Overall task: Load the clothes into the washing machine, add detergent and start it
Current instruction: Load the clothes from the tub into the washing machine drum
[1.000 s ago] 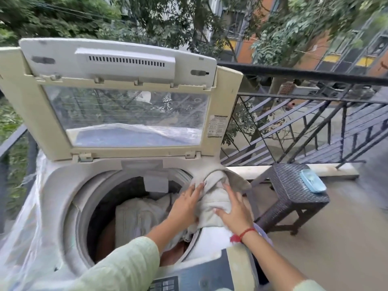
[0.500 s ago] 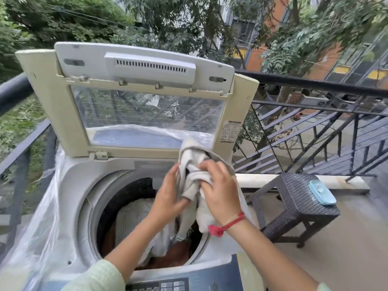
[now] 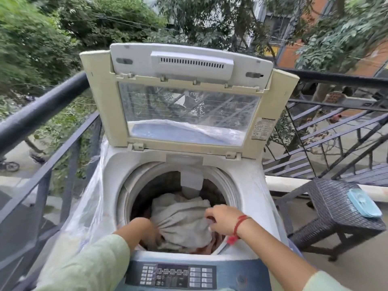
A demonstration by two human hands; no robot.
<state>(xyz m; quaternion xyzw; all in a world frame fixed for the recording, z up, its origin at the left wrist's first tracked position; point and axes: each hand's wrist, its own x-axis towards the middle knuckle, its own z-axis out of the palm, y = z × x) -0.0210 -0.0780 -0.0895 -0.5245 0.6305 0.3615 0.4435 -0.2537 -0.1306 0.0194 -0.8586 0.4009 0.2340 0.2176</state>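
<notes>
So the top-loading washing machine [image 3: 109, 185] stands on a balcony by the dark railing [image 3: 42, 110], with its lid [image 3: 105, 101] propped upright. Just to its right is a dark wicker stool [image 3: 327, 206]. Inside the drum [image 3: 228, 185], a pale garment [image 3: 182, 217] lies bunched on top of reddish-brown clothes [image 3: 205, 247]. The left grip [image 3: 147, 227] sits low in the drum at the garment's left edge. Its fingers are hidden, so can't tell if it's holding anything. The right grip [image 3: 222, 219] curls onto the garment's right side, pinching the fabric. A small blue case [image 3: 364, 203] lies on the stool.
</notes>
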